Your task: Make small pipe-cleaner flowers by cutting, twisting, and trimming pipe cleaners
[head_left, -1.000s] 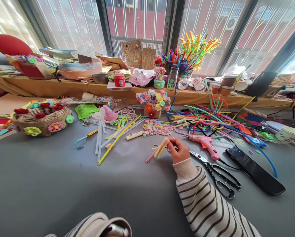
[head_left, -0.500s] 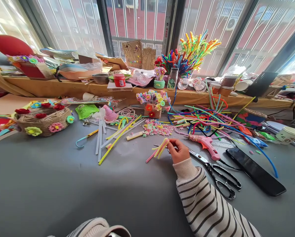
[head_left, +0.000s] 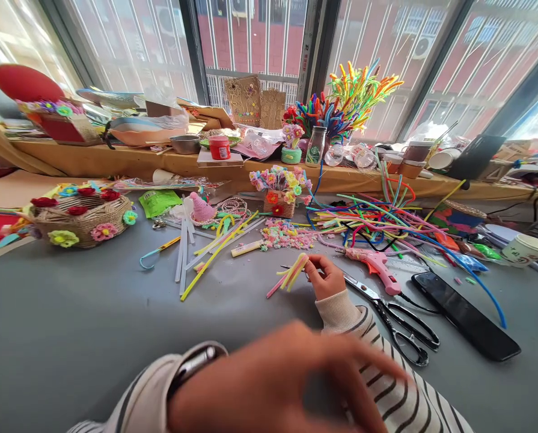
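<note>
My right hand (head_left: 326, 276) is closed on a small bundle of bent pink and pale yellow pipe cleaners (head_left: 291, 275), pinched between thumb and fingers just above the grey table. Large and blurred in the foreground, my left hand (head_left: 269, 379) reaches across in front of my striped right sleeve (head_left: 386, 373). Its fingers look spread, with nothing visible in them; part of the hand runs out of the frame. Black-handled scissors (head_left: 404, 328) lie beside my right wrist, their blades passing behind that hand. A pink glue gun (head_left: 377, 266) rests just beyond them.
A black phone (head_left: 464, 316) lies at the right. Behind are loose coloured pipe cleaners (head_left: 368, 216), pastel clippings (head_left: 289, 234) and a small flower basket (head_left: 280, 204). Clear glue sticks (head_left: 181, 252), a crochet hook (head_left: 160, 251) and a woven basket (head_left: 88, 225) are on the left.
My left hand has come up from the bottom edge and swung right, across my right sleeve. My right hand keeps its hold on the pipe cleaners, almost in the same place.
</note>
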Demonstrator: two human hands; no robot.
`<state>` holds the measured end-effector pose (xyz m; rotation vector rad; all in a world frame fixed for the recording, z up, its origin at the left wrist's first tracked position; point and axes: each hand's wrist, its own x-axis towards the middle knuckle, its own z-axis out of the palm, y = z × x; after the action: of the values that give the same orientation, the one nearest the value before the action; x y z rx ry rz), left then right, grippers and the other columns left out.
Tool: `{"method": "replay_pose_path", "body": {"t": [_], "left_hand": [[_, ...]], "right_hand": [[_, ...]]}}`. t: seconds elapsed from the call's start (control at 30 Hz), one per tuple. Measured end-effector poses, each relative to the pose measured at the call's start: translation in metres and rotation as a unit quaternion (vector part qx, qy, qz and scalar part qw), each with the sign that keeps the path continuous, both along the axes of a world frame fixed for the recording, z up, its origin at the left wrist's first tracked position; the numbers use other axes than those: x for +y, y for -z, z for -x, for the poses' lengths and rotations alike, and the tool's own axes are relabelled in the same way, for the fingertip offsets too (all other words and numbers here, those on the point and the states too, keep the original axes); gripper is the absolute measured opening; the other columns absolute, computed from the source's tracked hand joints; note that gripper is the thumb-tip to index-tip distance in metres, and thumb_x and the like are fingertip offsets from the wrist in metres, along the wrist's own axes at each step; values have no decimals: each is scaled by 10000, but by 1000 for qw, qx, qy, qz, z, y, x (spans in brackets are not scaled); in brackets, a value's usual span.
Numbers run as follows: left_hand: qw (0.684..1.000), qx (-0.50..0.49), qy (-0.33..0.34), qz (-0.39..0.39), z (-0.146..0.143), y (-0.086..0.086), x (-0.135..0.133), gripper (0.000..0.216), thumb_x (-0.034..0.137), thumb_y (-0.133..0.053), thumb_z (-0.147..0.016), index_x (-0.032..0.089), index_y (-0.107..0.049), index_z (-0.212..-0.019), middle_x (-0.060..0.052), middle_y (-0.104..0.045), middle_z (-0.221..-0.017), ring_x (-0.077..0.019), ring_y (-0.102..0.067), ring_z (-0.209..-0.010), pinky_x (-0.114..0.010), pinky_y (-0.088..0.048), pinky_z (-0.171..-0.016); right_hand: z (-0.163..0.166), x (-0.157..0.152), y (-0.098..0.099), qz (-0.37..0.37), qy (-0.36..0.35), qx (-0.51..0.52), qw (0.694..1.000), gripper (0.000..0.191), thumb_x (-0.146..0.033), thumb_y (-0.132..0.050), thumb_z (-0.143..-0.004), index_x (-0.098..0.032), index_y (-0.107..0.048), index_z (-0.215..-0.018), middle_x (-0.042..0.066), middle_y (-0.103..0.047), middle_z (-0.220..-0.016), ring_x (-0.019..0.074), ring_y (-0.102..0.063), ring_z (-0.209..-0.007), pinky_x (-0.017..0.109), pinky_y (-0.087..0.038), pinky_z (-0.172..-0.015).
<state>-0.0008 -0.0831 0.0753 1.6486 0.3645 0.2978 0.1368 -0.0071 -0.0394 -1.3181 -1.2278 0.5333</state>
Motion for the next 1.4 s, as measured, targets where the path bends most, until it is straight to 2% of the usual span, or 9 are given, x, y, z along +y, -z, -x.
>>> {"method": "replay_pose_path", "body": {"t": [0.1,0.2,0.3,0.43,0.63,0.77,0.97,1.2,1.4], "left_hand": [[948,18,-274,-160,-1,38,48,307,419,-447,-666,208,-556,-861,-44,-603,-850,-166,-527,-812,-283,-405,-735],[894,49,-363,-259,-2,67,83,321,413,-526,-606,172,-551,-816,-47,-585,-825,-163,-523,-757,-267,-417,-664],[901,55,-337,-268,-3,79,91,317,422,-485,-640,162,-557,-806,-33,-595,-740,-134,-527,-663,-226,-417,-582],[907,46,-329,-260,-4,79,85,321,408,-388,-713,169,-575,-818,-13,-615,-715,-114,-528,-623,-206,-407,-592],[860,54,-378,-338,-2,80,86,263,363,-414,-715,188,-603,-769,-23,-600,-753,-126,-522,-688,-212,-390,-628],[849,68,-389,-352,-1,81,88,259,375,-421,-709,181,-589,-736,-22,-576,-697,-125,-507,-658,-214,-388,-590],[872,51,-379,-306,-3,79,88,257,391,-432,-698,160,-528,-756,-8,-546,-680,-105,-492,-627,-206,-398,-581],[923,57,-307,-225,1,80,93,287,401,-435,-687,146,-556,-740,-14,-504,-707,-108,-497,-625,-209,-406,-561],[916,49,-320,-236,4,80,97,235,371,-512,-634,152,-593,-657,-40,-529,-833,-145,-491,-789,-234,-381,-707]], "right_hand": [[2,0,-1,-3,-8,-9,1000,292,-427,-481,-634,-149,-564,-658,25,-566,-567,121,-513,-497,215,-411,-417],[4,-1,-1,-6,-16,-13,1000,274,-414,-480,-638,-153,-562,-662,24,-563,-578,114,-509,-490,203,-399,-396],[5,-2,-3,-15,-26,-15,999,249,-391,-476,-645,-157,-560,-652,23,-562,-586,108,-509,-489,196,-395,-389],[6,-4,-5,-24,-14,-32,999,210,-350,-482,-650,-155,-559,-645,22,-559,-590,109,-511,-505,192,-398,-399],[6,-4,-6,-30,-1,-62,998,183,-313,-471,-662,-153,-557,-650,22,-552,-594,112,-508,-517,198,-409,-421],[6,-4,-7,-41,0,-85,996,172,-291,-467,-673,-152,-566,-669,24,-552,-608,110,-505,-524,191,-402,-414],[5,-4,-7,-52,-2,-93,994,163,-271,-462,-687,-152,-574,-698,21,-550,-628,104,-501,-540,180,-391,-414],[3,-1,-3,-74,-7,-91,993,154,-276,-484,-682,-165,-590,-695,8,-493,-612,90,-465,-515,181,-380,-410],[3,0,-1,-49,-36,-51,997,164,-308,-512,-655,-172,-602,-671,11,-479,-632,94,-447,-526,180,-352,-392]]}}
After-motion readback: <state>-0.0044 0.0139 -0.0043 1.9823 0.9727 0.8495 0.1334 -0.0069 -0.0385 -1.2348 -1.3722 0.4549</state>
